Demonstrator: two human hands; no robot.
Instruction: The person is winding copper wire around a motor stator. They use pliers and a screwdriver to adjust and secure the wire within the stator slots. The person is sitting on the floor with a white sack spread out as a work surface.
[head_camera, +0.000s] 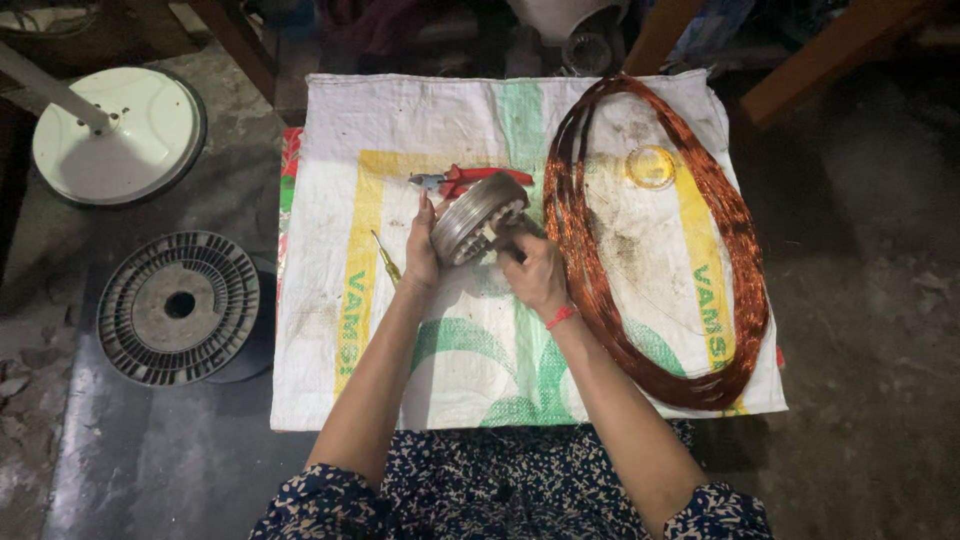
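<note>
While we count what lies before us, we find one round slotted metal core (477, 216), held up over the woven sack (330, 360) between our two hands. Our left hand (421, 252) steadies its rim with the fingers stretched upward along the edge, pressing rather than wrapping. Our right hand (532, 272) is curled shut against the core's toothed face, and whether it pinches a wire or a tool we cannot tell. One large loop of copper wire (700, 200) lies on the sack just to the right, near that hand. One pair of red-handled pliers (470, 179) rests behind the core, partly hidden by it. One yellow-handled screwdriver (386, 262) pokes out beside the left wrist, its tip covered. One ring of clear tape (650, 166) sits inside the wire loop. On the floor to the left we see one empty grey spool (178, 307) and one white round base (140, 140), its pole cut off by the frame.
</note>
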